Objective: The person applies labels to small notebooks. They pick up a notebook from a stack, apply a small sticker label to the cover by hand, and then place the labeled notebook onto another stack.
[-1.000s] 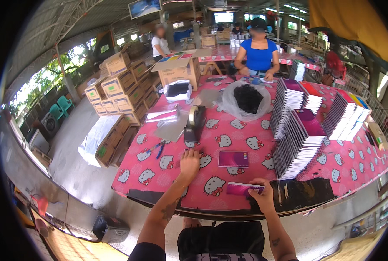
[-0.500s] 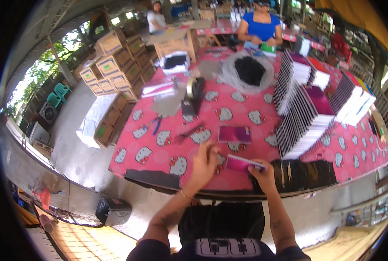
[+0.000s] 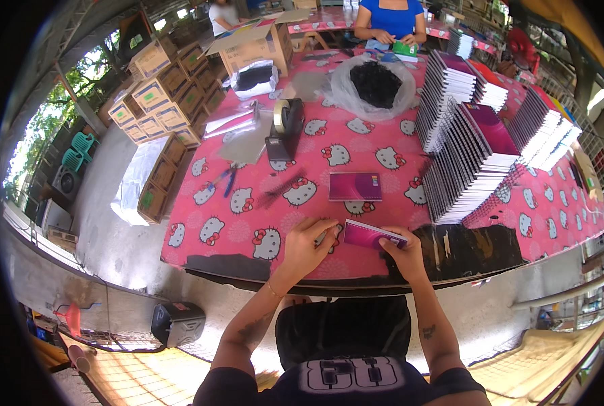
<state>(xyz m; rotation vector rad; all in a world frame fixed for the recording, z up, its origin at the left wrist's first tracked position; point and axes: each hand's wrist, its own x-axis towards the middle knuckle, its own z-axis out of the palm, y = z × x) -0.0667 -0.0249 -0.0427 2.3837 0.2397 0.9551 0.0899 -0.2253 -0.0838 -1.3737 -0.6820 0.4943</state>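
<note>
A small purple notebook (image 3: 364, 235) is tilted up over the table's near side, gripped at its right end by my right hand (image 3: 405, 253), thumb on the cover. Close to the notebook's left end is my left hand (image 3: 307, 249). Its fingers are curled in toward the thumb, and whatever may be between the tips is too small to make out. Beyond both hands, a second purple notebook (image 3: 355, 187) lies flat on the pink cartoon-cat tablecloth (image 3: 261, 215). Thin dark wire coils (image 3: 282, 189) rest to the left of it.
Tall stacks of spiral notebooks (image 3: 459, 166) stand on the right. A tape dispenser (image 3: 284, 132), blue-handled pliers (image 3: 229, 181) and a plastic bag of black coils (image 3: 375, 84) sit farther back. Across the table, a person in blue (image 3: 391, 20) handles a green item. Cartons (image 3: 160, 95) are piled left.
My left hand's fingers have lowered and come close to the left end of the notebook. My right hand still holds the notebook. The whole view has shifted slightly.
</note>
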